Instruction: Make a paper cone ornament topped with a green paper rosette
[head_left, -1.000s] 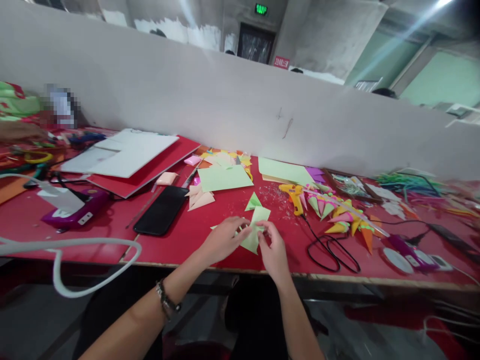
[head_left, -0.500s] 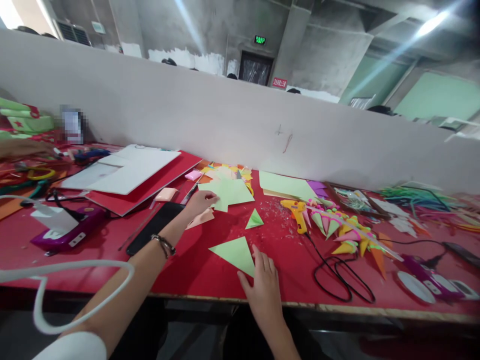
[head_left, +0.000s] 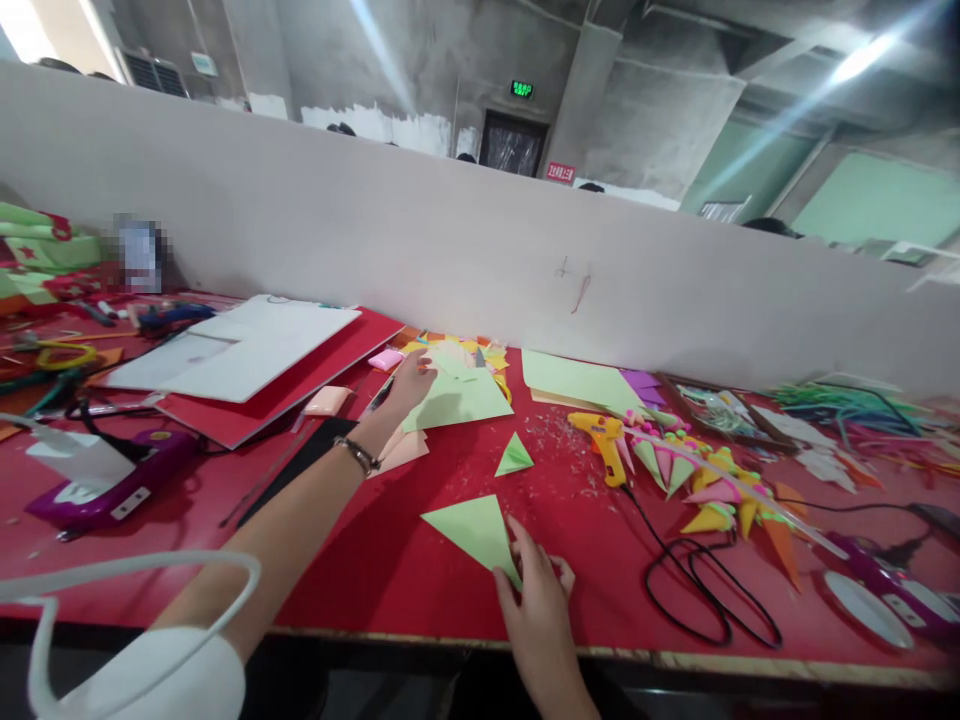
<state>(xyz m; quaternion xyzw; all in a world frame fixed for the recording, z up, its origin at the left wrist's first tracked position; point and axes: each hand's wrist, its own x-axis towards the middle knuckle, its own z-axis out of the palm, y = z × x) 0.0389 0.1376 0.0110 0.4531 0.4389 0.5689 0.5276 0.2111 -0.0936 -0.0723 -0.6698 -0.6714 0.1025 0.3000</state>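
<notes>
My left hand (head_left: 410,382) reaches to the light green paper sheets (head_left: 465,397) at the back middle of the table, its fingers bent together at their upper left edge. Whatever those fingers pinch is hidden. Close to the front edge, my right hand (head_left: 536,585) grips the right side of a light green paper triangle (head_left: 471,528) between thumb and fingers. The triangle lies on the red tabletop. A smaller folded green triangle (head_left: 514,456) rests just behind it. Peach paper (head_left: 405,452) sticks out below the green sheets.
A yellow glue gun (head_left: 604,440) with a black cord lies right of centre, beside colourful paper cones (head_left: 712,490). White boards (head_left: 259,345) on a red board (head_left: 225,425) are at left. Purple power strips (head_left: 112,490) sit at both sides. A white partition (head_left: 450,250) stands behind.
My left hand has moved slightly up and back over the green sheets. The fingers of my right hand have curled in at the triangle's edge. The camera view has shifted a little.
</notes>
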